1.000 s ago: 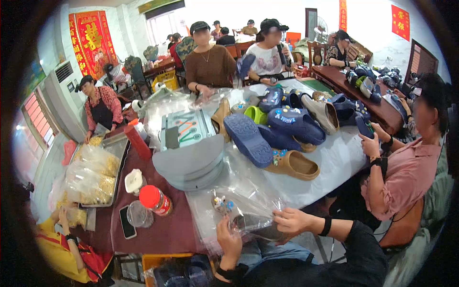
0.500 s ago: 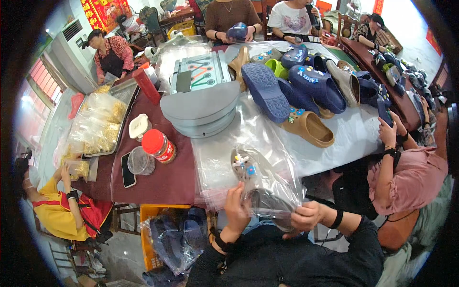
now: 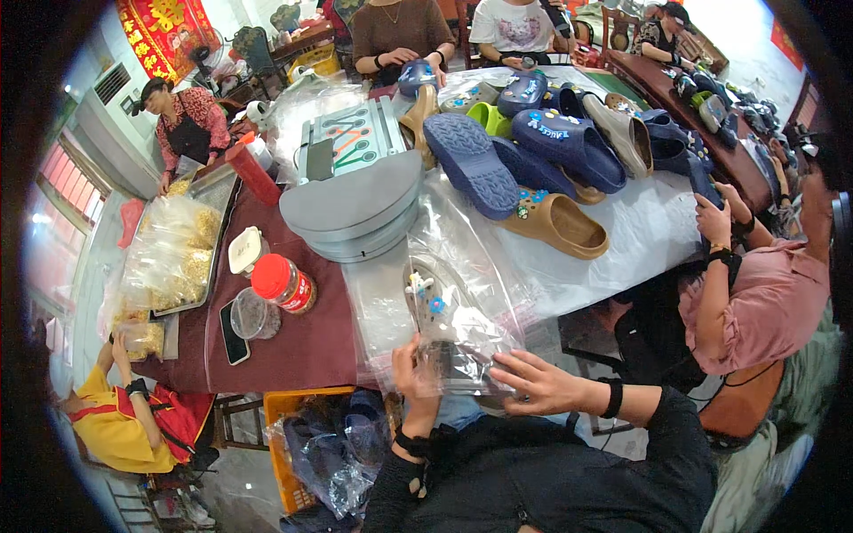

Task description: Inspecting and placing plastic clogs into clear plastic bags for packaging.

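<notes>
A grey clog [image 3: 428, 311] with a few charms, one like a small white figure and one a blue flower, lies inside a clear plastic bag [image 3: 480, 342] at the table's near edge. My left hand [image 3: 414, 382] grips the clog's left side through the bag, its fingers partly hidden. On the bag's right near end rests my right hand [image 3: 540, 384], its fingers stretched out and apart. Under the bagged clog lies a stack of flat clear bags [image 3: 378, 306]. Glare on the plastic blurs the clog's heel end.
Navy clogs [image 3: 569, 147] and a tan clog [image 3: 560, 226] are heaped beyond. A grey rounded case [image 3: 355, 200], a red-lidded jar [image 3: 283, 284] and a phone [image 3: 234, 333] stand left. An orange crate [image 3: 277, 453] holds bagged navy clogs below. Several people sit around.
My right hand has gone from pinching the bag's near end to lying on it with fingers spread. The bagged clog and my left hand have shifted slightly left in the picture.
</notes>
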Demonstrator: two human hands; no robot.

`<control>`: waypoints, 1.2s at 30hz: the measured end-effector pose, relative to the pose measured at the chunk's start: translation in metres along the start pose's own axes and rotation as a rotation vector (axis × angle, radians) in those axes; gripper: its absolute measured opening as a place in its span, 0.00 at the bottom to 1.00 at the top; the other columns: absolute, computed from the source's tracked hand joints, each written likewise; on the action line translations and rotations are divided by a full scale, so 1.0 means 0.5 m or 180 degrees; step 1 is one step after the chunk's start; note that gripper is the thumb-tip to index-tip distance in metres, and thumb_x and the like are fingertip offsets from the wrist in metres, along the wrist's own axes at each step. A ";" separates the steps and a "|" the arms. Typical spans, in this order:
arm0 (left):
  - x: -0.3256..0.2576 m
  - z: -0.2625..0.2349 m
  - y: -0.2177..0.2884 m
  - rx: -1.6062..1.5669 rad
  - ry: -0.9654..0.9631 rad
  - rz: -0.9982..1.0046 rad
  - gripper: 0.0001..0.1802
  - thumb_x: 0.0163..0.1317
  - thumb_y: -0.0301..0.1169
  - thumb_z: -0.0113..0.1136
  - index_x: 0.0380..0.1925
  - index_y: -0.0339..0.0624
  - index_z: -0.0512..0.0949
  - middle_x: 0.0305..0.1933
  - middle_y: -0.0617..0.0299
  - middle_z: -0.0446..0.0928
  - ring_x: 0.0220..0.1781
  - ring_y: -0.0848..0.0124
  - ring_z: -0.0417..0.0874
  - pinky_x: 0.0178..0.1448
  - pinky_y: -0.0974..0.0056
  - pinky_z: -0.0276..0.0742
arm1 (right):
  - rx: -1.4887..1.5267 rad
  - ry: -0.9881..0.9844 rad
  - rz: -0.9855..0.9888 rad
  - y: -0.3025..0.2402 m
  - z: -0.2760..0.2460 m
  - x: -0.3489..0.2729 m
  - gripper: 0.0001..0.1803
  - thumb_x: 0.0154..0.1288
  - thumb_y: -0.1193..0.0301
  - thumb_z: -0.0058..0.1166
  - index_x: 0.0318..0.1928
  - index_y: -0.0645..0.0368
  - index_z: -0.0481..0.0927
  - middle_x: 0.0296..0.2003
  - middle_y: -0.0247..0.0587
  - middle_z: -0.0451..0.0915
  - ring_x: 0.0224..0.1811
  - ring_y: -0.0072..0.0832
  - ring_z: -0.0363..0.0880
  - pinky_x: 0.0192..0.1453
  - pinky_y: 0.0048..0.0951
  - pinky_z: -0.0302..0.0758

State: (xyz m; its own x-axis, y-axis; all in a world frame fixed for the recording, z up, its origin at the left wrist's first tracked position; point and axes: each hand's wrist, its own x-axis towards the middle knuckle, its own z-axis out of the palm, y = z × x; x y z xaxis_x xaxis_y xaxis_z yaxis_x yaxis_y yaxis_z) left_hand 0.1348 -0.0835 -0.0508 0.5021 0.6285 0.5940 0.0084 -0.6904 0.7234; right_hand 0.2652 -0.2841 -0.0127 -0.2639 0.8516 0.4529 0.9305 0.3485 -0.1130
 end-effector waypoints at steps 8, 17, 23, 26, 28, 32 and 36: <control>0.010 -0.021 -0.033 0.0564 0.0410 0.0735 0.14 0.55 0.23 0.62 0.41 0.28 0.78 0.28 0.52 0.75 0.28 0.60 0.74 0.33 0.61 0.71 | 0.0124 0.0011 0.0190 -0.019 0.016 -0.007 0.12 0.54 0.65 0.58 0.38 0.47 0.71 0.66 0.54 0.60 0.68 0.57 0.58 0.72 0.60 0.46; 0.030 -0.018 0.001 0.0677 0.0676 0.1242 0.14 0.60 0.23 0.56 0.47 0.31 0.77 0.44 0.49 0.78 0.39 0.55 0.80 0.40 0.59 0.78 | 0.0013 0.0246 0.0476 -0.032 0.003 -0.038 0.11 0.55 0.67 0.58 0.38 0.44 0.72 0.68 0.54 0.55 0.69 0.59 0.54 0.70 0.70 0.34; 0.043 -0.034 0.028 0.0798 0.0170 0.1556 0.15 0.66 0.24 0.48 0.48 0.26 0.75 0.47 0.38 0.78 0.49 0.47 0.82 0.45 0.55 0.82 | 0.0383 0.0477 0.0434 -0.036 -0.005 -0.016 0.09 0.53 0.70 0.59 0.34 0.46 0.73 0.67 0.53 0.56 0.70 0.60 0.53 0.70 0.71 0.33; 0.032 -0.032 0.020 0.0567 0.0170 0.1338 0.16 0.66 0.24 0.48 0.49 0.23 0.73 0.45 0.35 0.78 0.48 0.46 0.82 0.46 0.54 0.82 | 0.0347 0.0374 0.0470 -0.043 -0.019 -0.001 0.09 0.51 0.69 0.59 0.32 0.46 0.73 0.66 0.53 0.56 0.70 0.61 0.51 0.69 0.72 0.33; 0.031 -0.037 0.024 0.0529 0.0101 0.1258 0.16 0.65 0.23 0.49 0.50 0.22 0.72 0.46 0.33 0.77 0.47 0.45 0.82 0.47 0.54 0.82 | 0.0415 0.0171 0.0589 -0.043 -0.028 0.006 0.09 0.49 0.66 0.61 0.31 0.46 0.75 0.66 0.54 0.55 0.71 0.61 0.49 0.68 0.73 0.34; 0.028 -0.032 0.041 0.0668 -0.0165 0.1049 0.18 0.62 0.22 0.53 0.51 0.22 0.71 0.48 0.32 0.76 0.46 0.45 0.82 0.46 0.55 0.81 | 0.0571 0.0205 0.0620 -0.049 -0.021 0.016 0.11 0.48 0.64 0.62 0.32 0.46 0.75 0.66 0.54 0.55 0.71 0.60 0.47 0.67 0.75 0.35; 0.023 -0.021 0.033 0.0780 -0.0471 0.0964 0.22 0.58 0.19 0.57 0.52 0.20 0.70 0.53 0.33 0.74 0.46 0.47 0.82 0.45 0.57 0.81 | 0.0611 0.0159 0.0624 -0.054 -0.022 0.045 0.10 0.48 0.63 0.61 0.32 0.46 0.76 0.67 0.53 0.55 0.71 0.60 0.48 0.66 0.77 0.36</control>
State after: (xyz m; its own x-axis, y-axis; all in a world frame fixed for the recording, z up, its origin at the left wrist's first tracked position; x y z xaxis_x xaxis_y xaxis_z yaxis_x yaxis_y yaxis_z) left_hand 0.1317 -0.0841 -0.0283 0.6323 0.3380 0.6971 0.0377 -0.9122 0.4080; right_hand 0.2367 -0.2787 0.0100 -0.0662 0.8914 0.4483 0.8961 0.2508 -0.3663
